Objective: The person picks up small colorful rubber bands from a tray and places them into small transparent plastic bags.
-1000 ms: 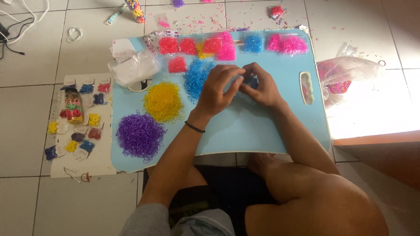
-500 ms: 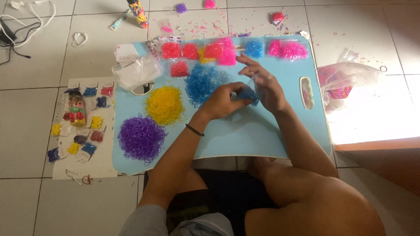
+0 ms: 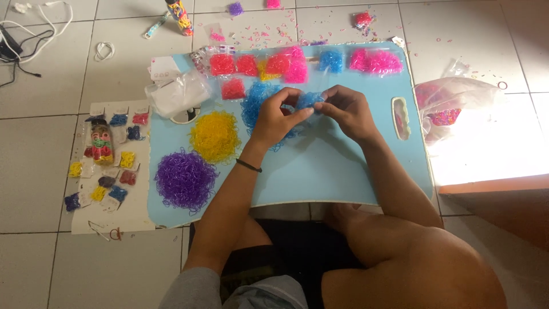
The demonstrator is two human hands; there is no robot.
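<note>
My left hand (image 3: 277,117) and my right hand (image 3: 346,111) meet over a light blue board (image 3: 320,171) and pinch a small clump of blue loom bands (image 3: 309,101) between their fingertips. Just behind the hands lies a loose heap of blue bands (image 3: 254,103), partly hidden by my left hand. A yellow heap (image 3: 214,134) and a purple heap (image 3: 186,180) sit on the board to the left. I wear a black band on my left wrist.
Small bags of red, pink and blue bands (image 3: 297,63) line the board's far edge. A clear plastic bag (image 3: 177,94) lies at the upper left, another bag (image 3: 452,103) on the right. A sheet with small packets (image 3: 106,166) is on the floor tiles. White cables (image 3: 23,28) are at far left.
Both hands have shifted a little away from me toward the blue heap, still working the blue clump between the fingers.
</note>
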